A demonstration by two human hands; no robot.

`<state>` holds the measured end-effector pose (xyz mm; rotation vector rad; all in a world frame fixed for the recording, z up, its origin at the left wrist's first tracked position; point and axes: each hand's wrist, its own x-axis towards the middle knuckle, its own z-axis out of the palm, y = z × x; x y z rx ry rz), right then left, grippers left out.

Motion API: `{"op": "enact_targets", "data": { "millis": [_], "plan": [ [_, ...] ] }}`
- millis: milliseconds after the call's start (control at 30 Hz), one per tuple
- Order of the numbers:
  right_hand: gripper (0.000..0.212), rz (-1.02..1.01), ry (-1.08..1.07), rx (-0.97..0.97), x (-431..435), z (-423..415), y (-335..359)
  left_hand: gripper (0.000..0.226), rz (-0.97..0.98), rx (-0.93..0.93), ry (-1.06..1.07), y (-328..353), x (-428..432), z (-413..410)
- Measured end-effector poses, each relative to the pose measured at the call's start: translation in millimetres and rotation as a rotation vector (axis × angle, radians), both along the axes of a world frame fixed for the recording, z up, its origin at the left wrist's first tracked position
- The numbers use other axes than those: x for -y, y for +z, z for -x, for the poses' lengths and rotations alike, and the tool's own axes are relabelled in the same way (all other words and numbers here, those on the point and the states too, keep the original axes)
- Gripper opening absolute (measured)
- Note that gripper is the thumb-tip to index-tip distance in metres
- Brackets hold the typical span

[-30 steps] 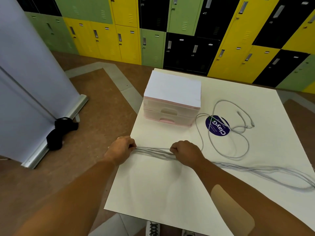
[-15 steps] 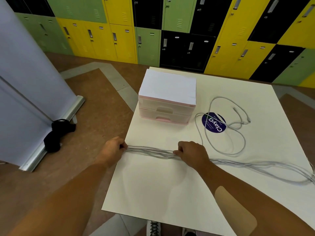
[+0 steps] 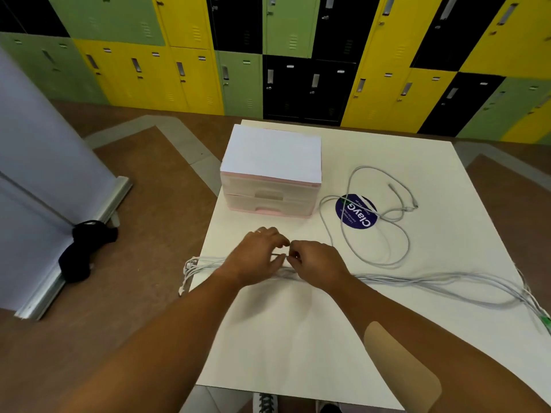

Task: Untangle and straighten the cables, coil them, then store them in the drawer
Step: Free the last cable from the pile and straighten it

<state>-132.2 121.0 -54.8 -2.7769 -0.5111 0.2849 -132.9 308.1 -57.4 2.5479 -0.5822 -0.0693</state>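
Looked to be at the straightening step, with coiling and storing not yet begun. Pinched one thin strand of the grey cable bundle (image 3: 417,278) between the curled fingertips of the left hand (image 3: 256,254) and the right hand (image 3: 320,263), almost knuckle to knuckle over the middle of the run. Lay stretched across the near part of the table (image 3: 298,338), from its left edge to its right. Spilled looped ends over the left edge and dangled plugs, one of them green, off the right. Ran fairly parallel beside the hands, but sagged and crossed toward the right.

Called next, most likely, for teasing the pinched strand free of its neighbours and smoothing the slack outward, then gathering the run into a coil. Asked for a gentle pull, since such thin, limp strands could snag on each other.

Showed a second loose cable (image 3: 384,265) in overlapping loops farther right, across a round blue sticker (image 3: 356,211), well apart from both hands and untouched. Showed the pink-and-white drawer unit (image 3: 269,201) just beyond the hands with both drawers closed; would need one pulled open before any storing
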Motion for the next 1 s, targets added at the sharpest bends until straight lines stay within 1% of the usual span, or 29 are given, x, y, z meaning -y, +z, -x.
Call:
{"op": "enact_targets", "data": {
  "millis": [100, 167, 200, 300, 367, 467, 567, 700, 800, 867, 967, 1000],
  "plan": [
    [0.021, -0.048, -0.01, -0.023, 11, 0, 1, 0.014, 0.059, -0.101, -0.01, -6, 24, -7],
    [0.022, -0.066, -0.021, -0.047, 18, 0, 1, 0.014, 0.082, -0.179, -0.01, -9, 29, -7],
    [0.022, -0.077, -0.033, -0.065, 24, 0, -2, 0.015, 0.078, -0.19, -0.015, -11, 32, -7],
    [0.02, -0.085, -0.023, -0.09, 30, 2, -8, 0.021, 0.026, -0.133, 0.01, -18, 34, -3],
    [0.018, -0.03, 0.048, -0.044, 38, 1, -14, 0.022, -0.021, -0.108, 0.011, -23, 29, -1],
    [0.026, 0.084, 0.093, 0.02, 55, -1, -19, 0.019, -0.066, -0.115, 0.008, -30, 18, 3],
    [0.024, 0.172, 0.018, 0.038, 71, 0, -19, 0.016, -0.068, -0.121, 0.025, -33, 14, 6],
    [0.038, 0.223, -0.116, 0.015, 90, 1, -12, 0.013, -0.052, -0.136, 0.079, -37, 14, 10],
    [0.043, 0.233, -0.175, -0.02, 96, 2, -11, 0.012, -0.063, -0.132, 0.078, -36, 18, 8],
    [0.039, 0.226, -0.202, -0.048, 98, 5, -13, 0.011, -0.075, -0.13, 0.07, -35, 21, 6],
    [0.021, 0.152, -0.236, -0.103, 102, 9, -21, 0.01, -0.086, -0.146, 0.081, -37, 20, 6],
    [0.017, 0.12, -0.249, -0.124, 104, 11, -23, 0.009, -0.087, -0.157, 0.086, -37, 20, 6]
  ]
}}
